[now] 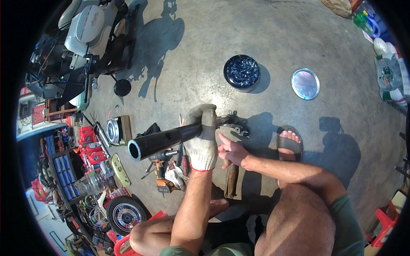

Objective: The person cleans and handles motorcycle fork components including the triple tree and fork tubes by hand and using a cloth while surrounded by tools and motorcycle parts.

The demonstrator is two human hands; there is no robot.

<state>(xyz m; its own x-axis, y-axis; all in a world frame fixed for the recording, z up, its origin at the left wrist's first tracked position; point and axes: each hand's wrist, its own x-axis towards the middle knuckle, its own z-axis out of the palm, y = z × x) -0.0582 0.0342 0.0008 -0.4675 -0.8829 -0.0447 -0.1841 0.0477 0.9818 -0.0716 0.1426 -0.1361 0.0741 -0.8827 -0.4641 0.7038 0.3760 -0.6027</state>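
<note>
My left hand (200,132), in a whitish work glove with a dirty grey palm and fingers, is closed round a black metal tube (164,143). The tube's hollow bare-metal end points left toward me. At its other end, right of the glove, is a dark bracket-like fitting (235,123). My bare right hand (232,152) hovers just below that fitting, index finger stretched out and the others partly bent, with nothing visible in it. Beneath it a brown wooden piece (231,181) rests on the floor. A round tin (241,72) of dark blue grease stands open ahead.
A shiny round lid (305,84) lies right of the tin. Left are a cordless drill (163,173), hand tools, a small wheel (126,215) and a parked motorcycle (92,34). Bottles (388,72) stand far right, a red stool (384,224) near right. My sandalled foot (289,143) is close.
</note>
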